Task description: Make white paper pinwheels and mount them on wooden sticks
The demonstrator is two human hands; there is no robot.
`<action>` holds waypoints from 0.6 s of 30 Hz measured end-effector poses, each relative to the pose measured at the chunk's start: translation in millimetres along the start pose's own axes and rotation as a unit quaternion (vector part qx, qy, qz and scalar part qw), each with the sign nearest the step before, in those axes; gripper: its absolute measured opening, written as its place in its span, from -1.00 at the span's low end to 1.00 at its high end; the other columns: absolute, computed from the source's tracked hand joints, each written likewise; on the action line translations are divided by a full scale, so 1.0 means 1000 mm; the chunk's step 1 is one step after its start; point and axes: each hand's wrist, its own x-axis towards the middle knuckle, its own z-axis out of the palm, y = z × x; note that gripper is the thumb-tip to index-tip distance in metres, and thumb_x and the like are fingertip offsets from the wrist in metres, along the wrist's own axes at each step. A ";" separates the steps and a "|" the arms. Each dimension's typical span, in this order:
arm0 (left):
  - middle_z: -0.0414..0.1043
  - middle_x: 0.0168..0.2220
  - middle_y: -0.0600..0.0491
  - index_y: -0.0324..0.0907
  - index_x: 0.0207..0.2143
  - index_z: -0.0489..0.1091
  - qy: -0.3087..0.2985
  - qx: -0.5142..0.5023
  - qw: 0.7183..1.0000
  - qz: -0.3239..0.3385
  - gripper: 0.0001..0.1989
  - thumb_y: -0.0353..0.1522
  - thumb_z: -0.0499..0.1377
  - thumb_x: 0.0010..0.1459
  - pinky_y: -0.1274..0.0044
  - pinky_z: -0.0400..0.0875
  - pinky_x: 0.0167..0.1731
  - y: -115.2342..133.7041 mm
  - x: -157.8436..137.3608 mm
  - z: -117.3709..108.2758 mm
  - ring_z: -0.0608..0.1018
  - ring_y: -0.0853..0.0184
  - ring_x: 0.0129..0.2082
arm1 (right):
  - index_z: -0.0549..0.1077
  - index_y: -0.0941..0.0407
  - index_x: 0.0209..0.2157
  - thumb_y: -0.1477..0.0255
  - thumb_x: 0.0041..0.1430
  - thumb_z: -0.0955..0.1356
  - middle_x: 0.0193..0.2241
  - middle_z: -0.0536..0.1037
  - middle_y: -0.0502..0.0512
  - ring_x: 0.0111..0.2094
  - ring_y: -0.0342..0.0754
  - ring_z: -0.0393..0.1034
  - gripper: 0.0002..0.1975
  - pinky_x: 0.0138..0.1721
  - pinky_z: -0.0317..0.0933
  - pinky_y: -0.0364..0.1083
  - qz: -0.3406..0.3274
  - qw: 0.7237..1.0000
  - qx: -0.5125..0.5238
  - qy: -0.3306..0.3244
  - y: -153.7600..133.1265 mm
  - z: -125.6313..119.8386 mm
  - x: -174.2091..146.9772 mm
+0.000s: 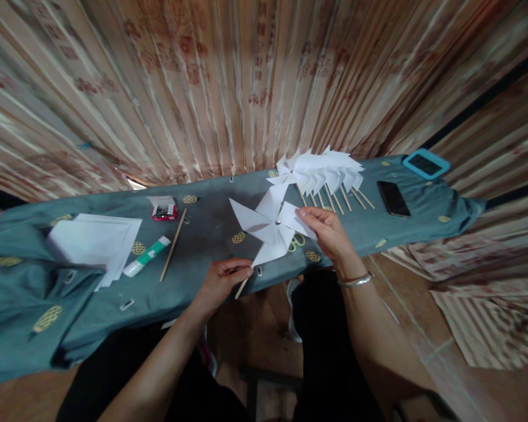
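A white paper pinwheel (270, 228) with a silver pin at its centre is held up over the front of the table. My left hand (225, 278) is closed around its thin wooden stick (242, 288), whose lower end pokes out below the fingers. With thumb and fingers, my right hand (325, 227) pinches one paper blade on the right side. Behind the pinwheel, several finished-looking white pinwheels (323, 168) lie overlapping in a row with their sticks toward me. Yellow-handled scissors (296, 242) lie partly hidden beneath the held pinwheel.
On the blue-grey tablecloth (211, 217) to the left are white paper sheets (99, 237), a green-and-white glue stick (147, 256), a loose wooden stick (173, 245) and an open red box of pins (164, 210). A dark phone (393, 198) and a blue-framed device (426, 163) lie right. A curtain (246, 88) hangs behind.
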 end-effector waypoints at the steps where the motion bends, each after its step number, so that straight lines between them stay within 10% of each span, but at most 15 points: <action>1: 0.57 -0.46 0.05 -0.15 -0.46 0.62 0.002 0.002 1.000 0.000 -0.71 -0.20 0.41 -0.30 0.51 0.36 -0.33 -0.001 0.001 0.000 0.50 0.33 -0.42 | 0.58 0.10 -0.51 0.12 -0.34 0.58 -0.62 0.54 -0.07 -0.60 -0.20 0.31 -0.61 -0.55 0.18 -0.20 0.003 1.000 -0.001 -0.002 -0.001 0.000 0.000; 18: 0.56 -0.45 0.04 -0.17 -0.45 0.61 -0.017 0.055 0.998 0.040 -0.78 -0.25 0.35 -0.19 0.54 0.33 -0.36 0.002 0.001 -0.004 0.49 0.33 -0.42 | 0.61 0.12 -0.47 0.04 -0.26 0.55 -0.59 0.58 -0.02 -0.62 -0.20 0.30 -0.56 -0.59 0.10 -0.21 0.054 0.996 -0.044 -0.063 0.001 -0.006 0.001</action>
